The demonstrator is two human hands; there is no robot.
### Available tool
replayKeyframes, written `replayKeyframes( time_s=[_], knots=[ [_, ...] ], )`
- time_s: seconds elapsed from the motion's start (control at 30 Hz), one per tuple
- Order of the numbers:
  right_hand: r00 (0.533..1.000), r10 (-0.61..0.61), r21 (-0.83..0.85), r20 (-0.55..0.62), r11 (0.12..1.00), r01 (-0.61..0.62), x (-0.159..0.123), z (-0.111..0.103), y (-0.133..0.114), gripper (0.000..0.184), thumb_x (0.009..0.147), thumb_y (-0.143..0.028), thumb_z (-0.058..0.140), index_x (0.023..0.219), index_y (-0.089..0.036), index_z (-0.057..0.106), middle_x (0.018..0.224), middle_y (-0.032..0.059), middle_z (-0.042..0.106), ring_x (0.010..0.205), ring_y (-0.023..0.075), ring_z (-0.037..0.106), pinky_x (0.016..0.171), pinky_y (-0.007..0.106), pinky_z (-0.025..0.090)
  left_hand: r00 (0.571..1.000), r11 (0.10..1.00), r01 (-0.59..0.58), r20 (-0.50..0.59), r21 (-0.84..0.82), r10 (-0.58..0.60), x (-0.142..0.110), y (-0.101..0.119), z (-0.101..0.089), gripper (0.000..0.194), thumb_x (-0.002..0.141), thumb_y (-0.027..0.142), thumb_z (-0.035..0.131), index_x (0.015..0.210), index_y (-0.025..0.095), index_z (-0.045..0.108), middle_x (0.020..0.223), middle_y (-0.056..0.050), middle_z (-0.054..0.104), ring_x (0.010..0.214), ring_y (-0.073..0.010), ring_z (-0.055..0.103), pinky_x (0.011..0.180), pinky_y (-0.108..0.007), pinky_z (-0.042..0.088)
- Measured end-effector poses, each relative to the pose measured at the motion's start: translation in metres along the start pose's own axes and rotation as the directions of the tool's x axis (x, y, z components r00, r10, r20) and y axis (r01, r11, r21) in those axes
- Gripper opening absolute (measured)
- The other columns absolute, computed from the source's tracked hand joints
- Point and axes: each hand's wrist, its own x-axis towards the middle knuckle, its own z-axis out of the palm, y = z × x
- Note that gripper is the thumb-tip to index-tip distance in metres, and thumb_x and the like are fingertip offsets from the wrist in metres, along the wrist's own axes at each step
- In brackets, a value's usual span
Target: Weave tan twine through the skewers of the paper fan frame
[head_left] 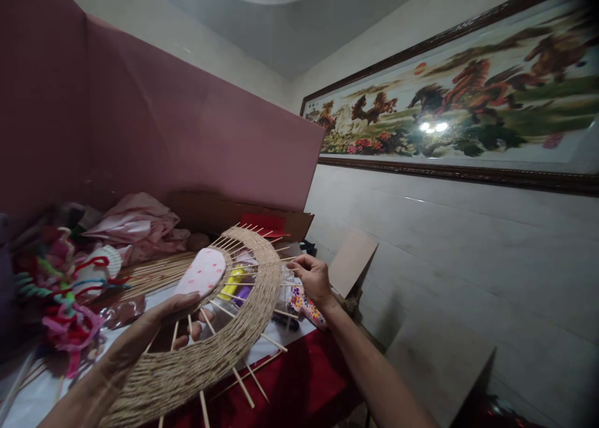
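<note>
My left hand [174, 306] grips a partly woven piece, thumb over its oval pad [202, 272] of white cloth with pink dots, fingers curled underneath. Thin wooden sticks [244, 387] radiate from the pad through a wide curved band of tan twine [270, 278]; an open gap lies between pad and band. At the band's right edge, my right hand [314, 281] is closed in a pinch by a stick's protruding end. Whether its fingertips hold that stick or a strand of twine cannot be made out.
Colourful fuzzy pipe cleaners [75, 328] and crumpled pink cloth [140, 225] lie left, near a bundle of thin sticks [154, 272]. Behind stands a cardboard piece [201, 206]. A flower-patterned item [306, 306] and red cloth [318, 372] are under the right arm, beside the wall.
</note>
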Motion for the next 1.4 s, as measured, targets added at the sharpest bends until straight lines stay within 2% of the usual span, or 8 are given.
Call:
replayKeyframes(
  time_s=[0.1,0.37,0.57,0.7,0.93,1.23,1.3,1.4],
  knots=[
    [1.000,-0.002,0.023,0.008,1.000,0.002,0.001,0.003,0.001,0.019,0.072,-0.032,0.060,0.063,-0.015,0.062,0.054,-0.0016,0.055,0.051,0.0108,0.047,0.052,0.022,0.039,0.991,0.999,0.022,0.129,0.046,-0.027,0.001,0.004,-0.004,0.028,0.071,0.032,0.061,0.062,0.006,0.066,0.043,-0.005,0.055,0.031,-0.0059,0.040,0.031,-0.014,0.030],
    [0.998,-0.038,0.021,0.057,0.999,0.036,0.003,0.010,0.001,0.017,0.075,-0.031,0.056,0.065,-0.017,0.058,0.059,-0.0016,0.055,0.056,0.0118,0.049,0.054,0.022,0.040,0.984,0.994,0.062,0.164,0.090,-0.076,0.002,0.007,-0.007,0.030,0.072,0.033,0.060,0.063,0.005,0.066,0.043,-0.005,0.054,0.033,-0.0053,0.039,0.033,-0.013,0.030],
    [0.986,-0.137,-0.129,0.091,0.981,0.149,0.010,-0.003,0.003,0.013,0.077,-0.025,0.051,0.071,-0.017,0.060,0.063,-0.0003,0.058,0.060,0.0131,0.052,0.056,0.022,0.040,0.986,0.993,0.085,0.137,0.087,-0.096,0.003,0.005,-0.007,0.030,0.073,0.034,0.059,0.061,0.007,0.067,0.043,-0.005,0.056,0.032,-0.0053,0.041,0.033,-0.013,0.031],
    [0.971,-0.215,-0.255,0.101,0.938,0.234,0.017,-0.013,0.001,0.011,0.077,-0.023,0.055,0.068,-0.018,0.059,0.064,0.0005,0.060,0.061,0.0140,0.053,0.059,0.024,0.040,0.977,0.988,0.115,0.170,0.106,-0.132,0.003,0.004,-0.008,0.036,0.073,0.039,0.058,0.060,0.007,0.067,0.042,-0.006,0.057,0.031,-0.0048,0.041,0.032,-0.012,0.031],
    [0.907,-0.347,-0.348,0.238,0.841,0.413,0.024,-0.022,-0.006,0.011,0.080,-0.016,0.053,0.072,-0.019,0.060,0.072,0.0025,0.059,0.070,0.0152,0.054,0.065,0.025,0.040,0.964,0.976,0.112,0.219,0.189,-0.153,0.007,0.004,-0.011,0.037,0.074,0.038,0.057,0.061,0.006,0.069,0.044,-0.007,0.058,0.031,-0.0044,0.043,0.032,-0.011,0.029],
    [0.919,-0.320,-0.307,0.230,0.872,0.381,0.029,-0.023,-0.007,0.010,0.074,-0.016,0.061,0.064,-0.019,0.061,0.066,0.0006,0.058,0.066,0.0137,0.053,0.063,0.024,0.040,0.959,0.953,0.037,0.256,0.299,-0.118,0.009,0.000,-0.015,0.041,0.080,0.037,0.049,0.062,0.007,0.069,0.046,-0.009,0.060,0.030,-0.0040,0.042,0.031,-0.012,0.026],
    [0.939,-0.280,-0.250,0.201,0.912,0.326,0.030,-0.025,-0.004,0.009,0.072,-0.016,0.061,0.064,-0.018,0.062,0.065,0.0005,0.059,0.064,0.0133,0.054,0.061,0.024,0.040,0.951,0.956,0.025,0.287,0.294,-0.113,0.007,0.001,-0.015,0.040,0.081,0.036,0.049,0.064,0.006,0.069,0.047,-0.008,0.059,0.031,-0.0043,0.042,0.032,-0.013,0.027],
    [0.980,-0.128,-0.099,0.154,0.985,0.144,0.029,-0.026,0.001,0.007,0.068,-0.019,0.063,0.062,-0.017,0.064,0.061,-0.0004,0.059,0.058,0.0121,0.052,0.056,0.023,0.039,0.934,0.965,0.026,0.337,0.262,-0.117,0.008,0.002,-0.016,0.043,0.079,0.039,0.049,0.064,0.005,0.069,0.045,-0.008,0.059,0.029,-0.0043,0.041,0.032,-0.013,0.024]
  ],
)
